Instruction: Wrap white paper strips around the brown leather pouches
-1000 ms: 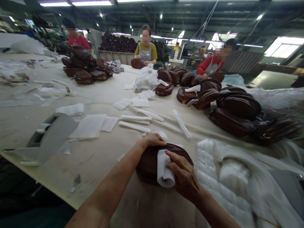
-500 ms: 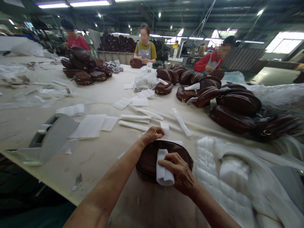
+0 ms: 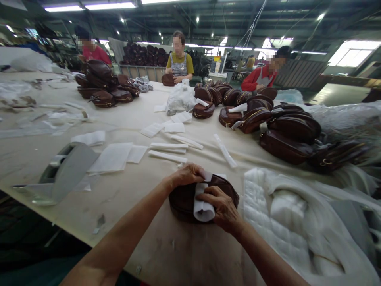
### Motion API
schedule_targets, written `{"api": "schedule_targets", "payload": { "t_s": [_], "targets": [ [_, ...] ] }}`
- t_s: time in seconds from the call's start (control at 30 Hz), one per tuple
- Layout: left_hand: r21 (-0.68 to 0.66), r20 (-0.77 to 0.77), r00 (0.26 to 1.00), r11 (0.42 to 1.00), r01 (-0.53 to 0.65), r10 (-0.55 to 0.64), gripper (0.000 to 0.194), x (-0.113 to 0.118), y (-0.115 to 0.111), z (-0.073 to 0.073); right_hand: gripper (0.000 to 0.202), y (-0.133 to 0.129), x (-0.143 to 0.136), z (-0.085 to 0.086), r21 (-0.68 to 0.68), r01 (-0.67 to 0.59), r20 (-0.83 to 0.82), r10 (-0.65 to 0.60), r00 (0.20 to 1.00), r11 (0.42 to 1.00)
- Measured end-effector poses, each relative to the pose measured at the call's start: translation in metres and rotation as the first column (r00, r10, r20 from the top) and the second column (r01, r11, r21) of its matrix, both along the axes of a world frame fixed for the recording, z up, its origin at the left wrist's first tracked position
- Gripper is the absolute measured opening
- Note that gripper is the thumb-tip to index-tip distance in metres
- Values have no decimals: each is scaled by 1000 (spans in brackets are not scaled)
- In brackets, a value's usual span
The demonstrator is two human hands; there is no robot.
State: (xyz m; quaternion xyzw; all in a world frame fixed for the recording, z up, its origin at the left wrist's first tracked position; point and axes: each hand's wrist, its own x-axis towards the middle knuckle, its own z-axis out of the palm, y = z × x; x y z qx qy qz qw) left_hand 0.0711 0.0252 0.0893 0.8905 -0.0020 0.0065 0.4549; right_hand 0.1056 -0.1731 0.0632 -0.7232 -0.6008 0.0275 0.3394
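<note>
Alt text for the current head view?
A person's right hand rests on a rolled white sheet atop a dark brown bag; the left hand pinches a small pale piece at the bag's far edge. Beyond them on the pale table lie white strips and more brown bags, with three people farther back.

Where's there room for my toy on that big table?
Bare table shows between the grey tape dispenser and the left forearm, and between both forearms, in front of the brown bag. The right side is crowded: puffy white wrapping, then piled bags beyond.
</note>
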Motion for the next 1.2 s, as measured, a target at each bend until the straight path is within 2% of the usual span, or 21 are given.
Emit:
{"api": "schedule_targets", "payload": {
  "t_s": [0.2, 0.4, 0.63, 0.8, 0.9, 0.97, 1.03, 1.1, 1.13, 1.2],
  "targets": [
    [280, 141, 990, 959, -45, 6, 16, -30, -21, 0, 36, 0, 1, -5, 55, -10, -36, 12, 999, 998],
    [470, 178, 980, 883, -2, -92, 18, -42, -28, -5, 38, -1, 1, -11, 112, 32, -33, -29, 999, 993],
    [548, 148, 965, 830, 103, -218, 22, -49, -28, -4, 36, -3, -2, -16, 220, 58, -7, -58, 998, 974],
    [504, 87, 930, 821, 268, -357, 29, -60, -24, 10, 31, -2, -2, -15, 302, 81, -53, -68, 996, 950],
    [469, 44, 925, 826, 314, -376, 29, -65, -25, 22, 30, -2, -2, -11, 274, 80, -113, -51, 992, 958],
    [484, 32, 933, 822, 299, -358, 29, -67, -28, 25, 29, -3, -3, -7, 242, 72, -166, -31, 986, 968],
    [505, 42, 946, 823, 258, -323, 36, -68, -31, 23, 30, -5, 0, 0, 199, 40, -231, 7, 973, 979],
    [525, 55, 955, 822, 221, -292, 34, -70, -34, 15, 31, -7, 11, 8, 129, -14, -300, 53, 953, 992],
    [535, 60, 958, 819, 207, -281, 30, -70, -34, 11, 30, -7, 21, 12, 84, -8, -326, 35, 945, 996],
    [554, 73, 961, 812, 184, -268, 26, -71, -35, 5, 25, -2, 50, 17, -56, 155, -313, -164, 935, 986]
  ]
}}
